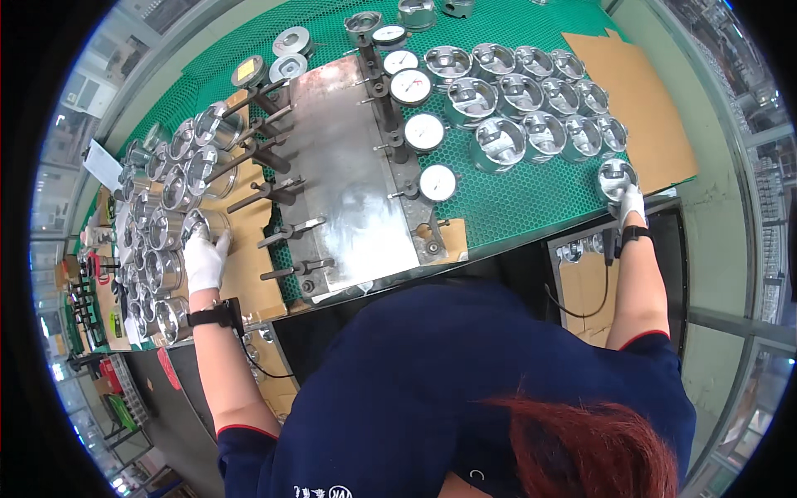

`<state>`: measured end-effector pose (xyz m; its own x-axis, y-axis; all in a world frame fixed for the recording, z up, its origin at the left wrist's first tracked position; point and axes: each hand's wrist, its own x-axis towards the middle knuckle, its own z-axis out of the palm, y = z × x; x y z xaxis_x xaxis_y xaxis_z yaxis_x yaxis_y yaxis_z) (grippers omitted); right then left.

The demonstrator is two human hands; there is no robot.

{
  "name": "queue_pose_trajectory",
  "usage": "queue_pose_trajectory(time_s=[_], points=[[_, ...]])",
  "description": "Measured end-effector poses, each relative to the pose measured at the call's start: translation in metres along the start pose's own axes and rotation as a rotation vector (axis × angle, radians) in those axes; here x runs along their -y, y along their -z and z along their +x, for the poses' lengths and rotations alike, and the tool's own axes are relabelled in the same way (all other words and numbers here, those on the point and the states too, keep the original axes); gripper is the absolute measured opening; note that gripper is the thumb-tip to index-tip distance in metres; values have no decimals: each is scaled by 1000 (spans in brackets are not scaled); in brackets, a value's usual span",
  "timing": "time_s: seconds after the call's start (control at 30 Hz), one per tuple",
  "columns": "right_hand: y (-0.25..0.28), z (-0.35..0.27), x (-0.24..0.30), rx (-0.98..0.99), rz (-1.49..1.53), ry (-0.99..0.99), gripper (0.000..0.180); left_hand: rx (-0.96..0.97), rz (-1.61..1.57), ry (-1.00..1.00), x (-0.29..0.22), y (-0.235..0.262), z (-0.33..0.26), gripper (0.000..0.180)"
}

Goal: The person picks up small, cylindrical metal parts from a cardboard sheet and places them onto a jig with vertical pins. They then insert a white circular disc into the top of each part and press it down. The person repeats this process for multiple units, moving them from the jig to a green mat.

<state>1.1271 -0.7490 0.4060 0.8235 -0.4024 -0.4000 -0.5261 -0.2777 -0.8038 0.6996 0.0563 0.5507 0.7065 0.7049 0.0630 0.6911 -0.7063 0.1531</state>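
Head view, looking down on a green-matted bench [531, 199]; described L to R.

Far L: a crowd of shiny metal pistons [158, 216] packed close together, partly on brown cardboard [245, 274] along the bench's L edge. The left hand [203, 259], in a white glove w/ a black wrist strap, is closed over the nearest piston of that crowd [199, 222]; fingers wrap its rim, so the hand is clamped on it. That piston sits at the inner edge of the group, just beside the cardboard.

Centre: a grey metal gauge plate [349, 174] lies tilted across the mat. Along its L side, a row of dark pegs and pins [274, 191] sticks out toward the L pistons. Along its R side, a row of round white dial gauges [423, 131], each on a dark post, runs from the far end to the near end of the plate. Two flat metal discs [290, 41] and a yellow-faced round part [247, 73] lie beyond the plate's far L corner.

R of centre: a second batch of pistons [531, 91], set crown-down in neat rows on the mat, well apart from the L crowd. A large cardboard sheet [639, 108] lies to their R.

Far R: the right hand [631, 203], also white-gloved w/ black strap, grips a single piston [616, 178] at the near R bench edge, touching the cardboard sheet's corner; fingers closed round its lower side. A thin black cable [602, 286] hangs below this wrist.

Bottom: the person's dark blue top [432, 382] fills the foreground.
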Motion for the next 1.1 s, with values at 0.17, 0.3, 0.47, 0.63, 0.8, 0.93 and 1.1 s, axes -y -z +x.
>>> queue_pose_trajectory(time_s=[0.17, 0.3, 0.47, 0.63, 0.8, 0.93, 1.1], points=[[-40, -16, -14, -236, 372, 93, 47, -55, 106, 118, 13, -8, -2, 49], [-49, -69, -34, -182, 507, 230, 69, -11, 104, 140, 19, -6, -17, 59], [-101, -206, 39, 66, 570, 357, 64, 165, -745, 466, 61, 16, -52, 53], [-153, -349, 121, 695, 327, 590, 31, 170, -1225, 333, -95, 98, -94, 35], [-218, -462, 144, 1233, -125, 1227, 98, 462, -1547, -114, -138, 94, -117, 28], [-241, -475, 122, 1150, -40, 1126, 126, 849, -1698, 249, -150, 72, -116, 41], [-252, -466, 131, 899, -396, 1420, 112, 244, -756, -451, -144, 31, -110, 64]])
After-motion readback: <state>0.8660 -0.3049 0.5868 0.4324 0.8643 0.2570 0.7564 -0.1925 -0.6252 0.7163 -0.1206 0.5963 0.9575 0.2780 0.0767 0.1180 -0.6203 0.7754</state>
